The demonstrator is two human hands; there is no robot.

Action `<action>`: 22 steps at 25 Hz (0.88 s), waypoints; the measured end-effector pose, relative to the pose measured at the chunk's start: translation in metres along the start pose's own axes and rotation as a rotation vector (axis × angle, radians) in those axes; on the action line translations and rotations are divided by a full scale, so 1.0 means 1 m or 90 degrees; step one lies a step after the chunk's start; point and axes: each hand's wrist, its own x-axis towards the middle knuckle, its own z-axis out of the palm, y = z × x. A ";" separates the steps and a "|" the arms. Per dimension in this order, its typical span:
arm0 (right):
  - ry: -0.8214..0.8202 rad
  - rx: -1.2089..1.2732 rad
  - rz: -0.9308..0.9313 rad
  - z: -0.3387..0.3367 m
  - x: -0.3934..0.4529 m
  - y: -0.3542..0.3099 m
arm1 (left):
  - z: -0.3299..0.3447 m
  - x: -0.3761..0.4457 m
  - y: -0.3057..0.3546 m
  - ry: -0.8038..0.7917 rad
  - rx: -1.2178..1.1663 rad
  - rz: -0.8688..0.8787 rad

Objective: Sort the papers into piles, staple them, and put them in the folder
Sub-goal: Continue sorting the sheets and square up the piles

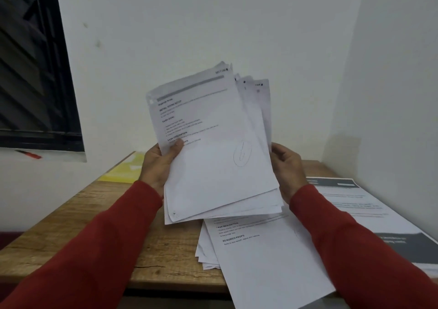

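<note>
I've got the fanned stack of papers [213, 147] up off the counter [78, 225], left hand [158, 164] pinching its edge, right hand [288, 166] curled round the other, and loose back sheets could slip onto the sorted pile [267, 256] below.

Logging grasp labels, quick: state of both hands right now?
Left hand: grips the left edge of the raised stack, thumb on the top sheet.
Right hand: holds the stack's right edge, fingers curled behind.
</note>
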 end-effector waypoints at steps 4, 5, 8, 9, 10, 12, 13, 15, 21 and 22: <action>-0.040 -0.012 0.037 0.008 -0.008 -0.006 | -0.001 0.002 -0.016 -0.044 0.031 -0.098; -0.037 -0.028 0.059 0.008 -0.007 -0.008 | 0.000 0.002 -0.017 -0.046 0.042 -0.100; 0.008 -0.069 0.140 -0.006 -0.001 -0.020 | -0.002 0.003 -0.015 -0.009 0.057 -0.068; 0.020 -0.152 0.159 -0.016 0.003 -0.026 | -0.003 0.002 -0.013 0.000 0.050 -0.064; 0.008 -0.285 0.184 -0.028 0.005 -0.032 | -0.004 0.001 -0.011 0.007 0.045 -0.061; -0.088 -0.590 0.234 -0.052 0.000 -0.041 | -0.006 0.001 -0.007 0.019 0.032 -0.051; -0.141 -0.728 0.250 -0.059 -0.007 -0.047 | -0.006 0.001 -0.007 0.025 0.021 -0.046; -0.243 -0.923 0.292 -0.067 -0.024 -0.051 | -0.007 0.001 -0.003 0.041 0.004 -0.031; -0.290 -0.887 0.355 -0.055 -0.062 -0.046 | -0.007 0.000 0.005 0.062 -0.026 -0.001; -0.275 -0.843 0.356 -0.056 -0.061 -0.046 | -0.008 0.000 0.005 0.062 -0.027 -0.003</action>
